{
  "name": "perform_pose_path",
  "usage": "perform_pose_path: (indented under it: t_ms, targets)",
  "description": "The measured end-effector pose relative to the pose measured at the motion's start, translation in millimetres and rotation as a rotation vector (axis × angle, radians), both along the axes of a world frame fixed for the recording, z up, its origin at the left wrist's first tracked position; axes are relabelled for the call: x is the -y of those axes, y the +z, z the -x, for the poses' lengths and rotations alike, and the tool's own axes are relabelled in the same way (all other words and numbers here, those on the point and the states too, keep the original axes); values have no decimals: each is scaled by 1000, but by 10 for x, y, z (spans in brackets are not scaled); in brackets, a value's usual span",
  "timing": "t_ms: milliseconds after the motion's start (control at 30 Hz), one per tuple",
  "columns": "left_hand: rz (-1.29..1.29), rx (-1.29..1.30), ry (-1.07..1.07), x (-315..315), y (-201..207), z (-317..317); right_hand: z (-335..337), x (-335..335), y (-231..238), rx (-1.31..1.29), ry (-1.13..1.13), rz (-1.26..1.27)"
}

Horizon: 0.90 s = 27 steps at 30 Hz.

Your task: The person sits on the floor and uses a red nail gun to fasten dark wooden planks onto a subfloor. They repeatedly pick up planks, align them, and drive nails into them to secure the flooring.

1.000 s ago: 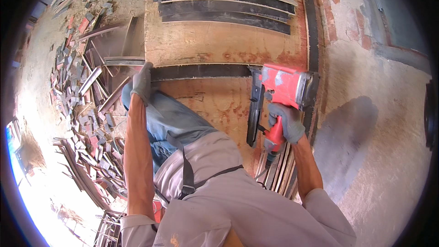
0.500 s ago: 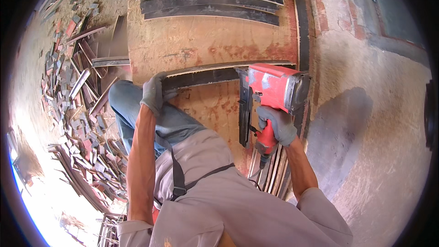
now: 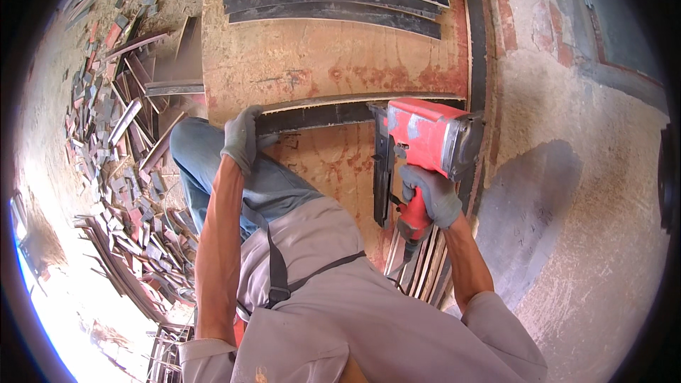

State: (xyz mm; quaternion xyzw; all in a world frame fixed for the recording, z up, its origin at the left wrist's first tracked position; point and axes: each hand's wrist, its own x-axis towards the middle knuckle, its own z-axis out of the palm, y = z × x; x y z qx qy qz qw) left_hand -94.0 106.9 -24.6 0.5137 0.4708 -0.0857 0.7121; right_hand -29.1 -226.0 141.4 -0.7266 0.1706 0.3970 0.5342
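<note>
A red nail gun (image 3: 420, 128) with a black magazine is in my right hand (image 3: 435, 197), whose gloved fingers wrap round its handle. Its nose rests over the right part of a long dark wood strip (image 3: 312, 118), which lies across a brown board (image 3: 277, 53). At the strip's left end, my gloved left hand (image 3: 242, 140) is closed on the wood, with the fingertips partly hidden. The nail gun hides part of the strip and whatever lies beneath its nose.
Several dark strips (image 3: 333, 10) lie at the board's far end. A long dark rail (image 3: 477, 42) runs along its right side, beside a rough wall (image 3: 539, 241). Scattered wood offcuts (image 3: 135, 191) cover the floor at left. More strips (image 3: 422, 266) lie below the nail gun.
The view has shifted slightly, moving the board and strips a little to the right in the picture. Both hands keep their grips, and the nail gun stays on the strip.
</note>
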Motion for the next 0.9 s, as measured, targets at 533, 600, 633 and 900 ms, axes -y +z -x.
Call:
perform_pose_path:
  t_ms: [533,600,633,900]
  targets:
    - [-241,259,-256,3,-441,244,126,-211,67,20,177,-2]
    - [-243,269,-299,116,-258,200,121,-309,98,14,187,14]
    - [-219,269,-274,154,-198,175,122,-306,33,5,184,0]
    - [144,7,45,269,166,29,133,-344,42,4,183,-40]
